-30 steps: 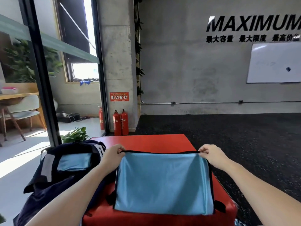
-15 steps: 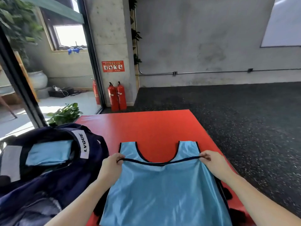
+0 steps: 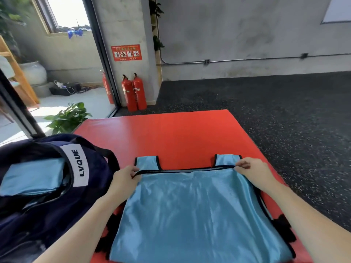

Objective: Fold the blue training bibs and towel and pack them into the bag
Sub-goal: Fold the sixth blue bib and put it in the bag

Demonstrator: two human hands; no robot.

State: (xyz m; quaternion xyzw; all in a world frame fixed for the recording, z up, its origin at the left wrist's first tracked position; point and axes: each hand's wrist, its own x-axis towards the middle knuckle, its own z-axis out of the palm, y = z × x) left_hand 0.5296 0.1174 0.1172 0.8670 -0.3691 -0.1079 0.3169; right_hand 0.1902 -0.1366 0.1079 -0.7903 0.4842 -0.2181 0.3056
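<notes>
A light blue training bib (image 3: 193, 209) with black trim lies flat on the red mat (image 3: 171, 137). Its hem edge is folded up over the body, and only the two shoulder straps show beyond the fold. My left hand (image 3: 124, 177) pinches the left end of that black-trimmed edge. My right hand (image 3: 248, 168) pinches the right end. The dark navy bag (image 3: 47, 196) with a white LVQUE label stands open at the left, touching my left forearm. A folded blue cloth (image 3: 32, 177) lies inside it.
Black fabric (image 3: 283, 230) sticks out from under the bib at both sides. Two red fire extinguishers (image 3: 133, 92) stand by a concrete pillar behind the mat. A potted plant (image 3: 66, 118) sits at the mat's far left corner. Dark speckled floor (image 3: 266, 114) spreads to the right.
Both hands have carried the bib's edge forward and down onto the mat, covering most of the neckline. The view has tilted down toward the mat.
</notes>
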